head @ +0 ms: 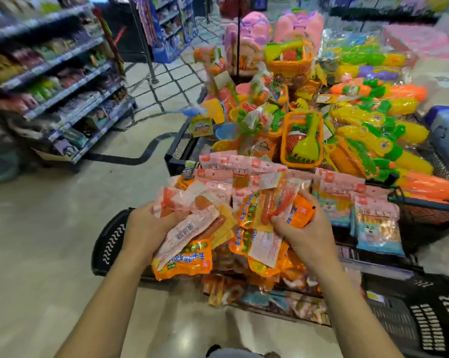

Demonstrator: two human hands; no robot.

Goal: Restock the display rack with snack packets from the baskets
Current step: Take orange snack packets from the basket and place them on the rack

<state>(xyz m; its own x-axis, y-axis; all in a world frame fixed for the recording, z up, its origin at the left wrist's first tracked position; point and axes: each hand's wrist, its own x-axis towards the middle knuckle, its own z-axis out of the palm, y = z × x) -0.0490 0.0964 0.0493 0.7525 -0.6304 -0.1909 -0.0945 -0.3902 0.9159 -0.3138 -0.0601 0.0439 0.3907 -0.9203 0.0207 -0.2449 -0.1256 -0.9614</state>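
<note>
At frame centre the left hand's [146, 228] grip curled round a sheaf of snack packets [192, 259], a barcode label [184, 231] facing up. The right hand [303, 233] pinched an orange packet [299, 214]. The packs' blue lettering was too blurred to read. A black basket [109, 244] lay beneath, with the display rack [381, 270] just behind it. Bare floor [50, 228] opened at the left.

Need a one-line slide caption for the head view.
Left hand and right hand each grip sausage snack packets above a black basket, toy bin behind.
</note>
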